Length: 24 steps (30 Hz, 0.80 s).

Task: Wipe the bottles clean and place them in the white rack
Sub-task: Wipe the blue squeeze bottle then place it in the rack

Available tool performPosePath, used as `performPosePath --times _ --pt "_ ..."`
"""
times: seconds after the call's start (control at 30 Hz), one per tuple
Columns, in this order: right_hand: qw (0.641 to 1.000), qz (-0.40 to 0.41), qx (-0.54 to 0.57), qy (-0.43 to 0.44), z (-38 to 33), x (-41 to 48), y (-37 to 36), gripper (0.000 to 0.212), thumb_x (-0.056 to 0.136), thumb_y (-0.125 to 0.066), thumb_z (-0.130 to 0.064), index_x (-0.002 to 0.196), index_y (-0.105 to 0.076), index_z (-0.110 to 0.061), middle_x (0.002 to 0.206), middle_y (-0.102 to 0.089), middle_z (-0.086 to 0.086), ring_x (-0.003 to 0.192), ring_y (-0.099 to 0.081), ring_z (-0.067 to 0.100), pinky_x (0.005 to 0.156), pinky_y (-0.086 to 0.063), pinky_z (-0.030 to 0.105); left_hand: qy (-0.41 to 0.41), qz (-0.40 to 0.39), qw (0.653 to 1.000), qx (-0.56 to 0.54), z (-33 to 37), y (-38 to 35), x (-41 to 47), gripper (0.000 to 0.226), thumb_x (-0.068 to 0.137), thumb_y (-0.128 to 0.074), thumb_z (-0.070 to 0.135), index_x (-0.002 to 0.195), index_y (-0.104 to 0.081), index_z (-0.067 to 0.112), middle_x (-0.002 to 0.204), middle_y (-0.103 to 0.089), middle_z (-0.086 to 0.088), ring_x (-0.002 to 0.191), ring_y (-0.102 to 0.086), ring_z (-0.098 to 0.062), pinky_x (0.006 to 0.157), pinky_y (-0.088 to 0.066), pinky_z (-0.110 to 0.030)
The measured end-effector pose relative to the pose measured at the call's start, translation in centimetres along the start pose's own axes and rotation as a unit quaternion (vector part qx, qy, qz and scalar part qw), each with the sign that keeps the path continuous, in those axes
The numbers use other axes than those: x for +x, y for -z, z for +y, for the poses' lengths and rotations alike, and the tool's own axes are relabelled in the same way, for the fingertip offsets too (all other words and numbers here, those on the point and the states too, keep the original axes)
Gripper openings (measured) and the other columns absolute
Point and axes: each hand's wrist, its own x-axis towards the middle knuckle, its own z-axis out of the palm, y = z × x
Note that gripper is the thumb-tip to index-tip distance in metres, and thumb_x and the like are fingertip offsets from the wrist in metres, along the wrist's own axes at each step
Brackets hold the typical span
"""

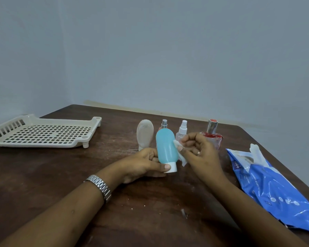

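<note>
My left hand (146, 162) grips a light blue squeeze bottle (166, 147) near its white cap, cap end pointing down toward me. Pinched in my right hand (197, 150) is a white wet wipe (179, 152), pressed against the blue bottle's right side. Behind them stand a beige squeeze bottle (144, 133), a small spray bottle with a metal top (164, 123), a clear spray bottle (182, 130) and a red glass perfume bottle (212, 134). The white rack (43, 133) lies on the table at the far left with nothing in it.
A blue wet-wipe pack (273, 189) lies at the right of the dark wooden table (61, 175), a wipe sticking out of its opening. The table's right edge runs close beside the pack. A grey wall stands behind the table.
</note>
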Motion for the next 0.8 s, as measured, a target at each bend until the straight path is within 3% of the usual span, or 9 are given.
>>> performPosePath --times 0.2,0.3,0.5,0.8 --pt "0.999 -0.011 -0.026 0.033 -0.4 -0.8 -0.4 0.012 0.081 -0.068 -0.005 0.088 -0.058 -0.008 0.083 -0.06 0.001 0.076 -0.058 0.001 0.068 -0.051 0.014 -0.025 0.036 0.999 -0.031 0.1 0.3 0.0 0.026 0.086 -0.06 -0.002 0.112 -0.062 0.003 0.093 -0.074 -0.003 0.086 -0.07 -0.011 0.08 -0.057 -0.023" --pt "0.997 0.0 -0.045 0.068 -0.6 -1.2 -0.6 0.019 0.081 -0.068 -0.002 0.091 -0.055 -0.012 0.083 -0.06 -0.004 0.081 -0.06 0.002 0.069 -0.05 0.013 -0.047 0.06 0.995 -0.062 0.3 0.2 0.1 0.022 0.084 -0.06 -0.002 0.104 -0.064 0.006 0.09 -0.075 -0.003 0.083 -0.071 -0.011 0.076 -0.058 -0.023" --pt "0.991 -0.009 -0.073 0.114 -0.9 -2.0 -1.0 0.026 0.081 -0.067 0.001 0.095 -0.051 -0.013 0.085 -0.064 -0.01 0.089 -0.064 0.002 0.075 -0.054 0.02 -0.082 0.104 0.988 -0.08 0.3 0.6 0.3 0.037 0.071 -0.067 0.009 0.108 -0.065 0.003 0.094 -0.074 -0.008 0.083 -0.071 -0.012 0.077 -0.058 -0.023" --pt "0.992 -0.021 -0.058 0.109 -1.2 -2.0 -1.1 0.032 0.079 -0.067 0.002 0.096 -0.047 -0.015 0.085 -0.063 -0.009 0.089 -0.064 0.003 0.076 -0.054 0.018 -0.1 0.11 0.982 -0.115 0.4 0.7 0.3 0.045 0.069 -0.066 0.01 0.112 -0.062 -0.001 0.093 -0.075 -0.009 0.082 -0.072 -0.013 0.074 -0.058 -0.023"
